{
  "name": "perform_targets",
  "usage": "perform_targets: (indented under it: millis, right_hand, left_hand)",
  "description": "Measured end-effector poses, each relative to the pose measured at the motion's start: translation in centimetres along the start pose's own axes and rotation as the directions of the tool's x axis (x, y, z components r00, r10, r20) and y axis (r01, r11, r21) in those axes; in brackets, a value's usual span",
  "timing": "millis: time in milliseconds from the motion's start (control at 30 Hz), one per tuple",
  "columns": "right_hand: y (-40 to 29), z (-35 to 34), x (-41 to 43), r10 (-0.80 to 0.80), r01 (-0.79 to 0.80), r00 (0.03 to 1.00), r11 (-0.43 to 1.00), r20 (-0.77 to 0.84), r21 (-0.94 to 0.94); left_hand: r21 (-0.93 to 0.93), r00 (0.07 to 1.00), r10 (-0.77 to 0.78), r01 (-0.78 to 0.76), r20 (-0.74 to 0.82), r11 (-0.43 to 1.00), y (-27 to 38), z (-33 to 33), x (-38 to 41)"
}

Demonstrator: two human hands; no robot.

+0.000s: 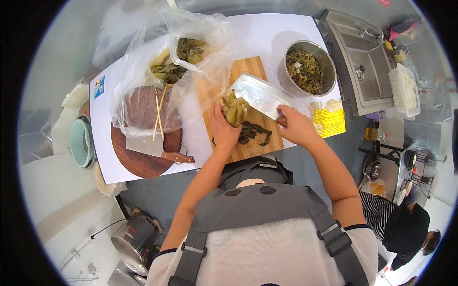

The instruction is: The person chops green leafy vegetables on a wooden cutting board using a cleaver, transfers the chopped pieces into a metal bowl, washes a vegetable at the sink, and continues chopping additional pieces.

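My right hand [295, 123] grips the wooden handle of a broad cleaver [263, 94], whose blade lies tilted over the wooden cutting board [252, 68]. In my left hand [225, 130] is a bunch of pickled greens [234, 109], close to the blade. Dark leafy pieces [254, 134] lie on the board's near part. Left of the board, a clear plastic bag [200, 26] holds more pickled greens [170, 71]. A metal pot [309, 68] with chopped greens stands to the right.
On the left, a second cleaver [177, 157] and a pair of chopsticks [159, 112] lie over a round wooden board [143, 166]. A yellow label sheet [329, 121] is at the table's right edge, beside a steel sink [368, 64]. Another person [404, 228] is at the lower right.
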State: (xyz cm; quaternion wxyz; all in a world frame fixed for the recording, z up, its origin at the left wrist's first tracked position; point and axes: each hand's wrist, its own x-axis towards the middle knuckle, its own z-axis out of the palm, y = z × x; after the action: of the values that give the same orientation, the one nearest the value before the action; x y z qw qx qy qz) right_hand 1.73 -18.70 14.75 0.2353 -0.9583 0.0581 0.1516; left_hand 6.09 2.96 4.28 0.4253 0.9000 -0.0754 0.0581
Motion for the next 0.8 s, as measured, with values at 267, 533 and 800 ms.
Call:
perform_targets:
  millis: [267,533,800]
  right_hand:
    - [2.0,-1.7,-1.6,0.109,-0.211,0.971,0.815,0.215,0.540]
    - [1.9,3.9,-0.1,0.055,-0.217,0.963,0.737,0.263,0.640]
    - [3.7,0.1,5.3,-0.084,-0.023,0.935,0.955,0.343,0.295]
  left_hand:
    - [0.281,0.951,0.120,-0.203,0.286,0.938,1.3,-0.4,1.0]
    - [0.339,0.980,0.006,-0.074,0.198,0.938,4.1,0.6,1.5]
    - [0.410,0.943,0.084,-0.218,0.321,0.886,3.5,0.7,2.5]
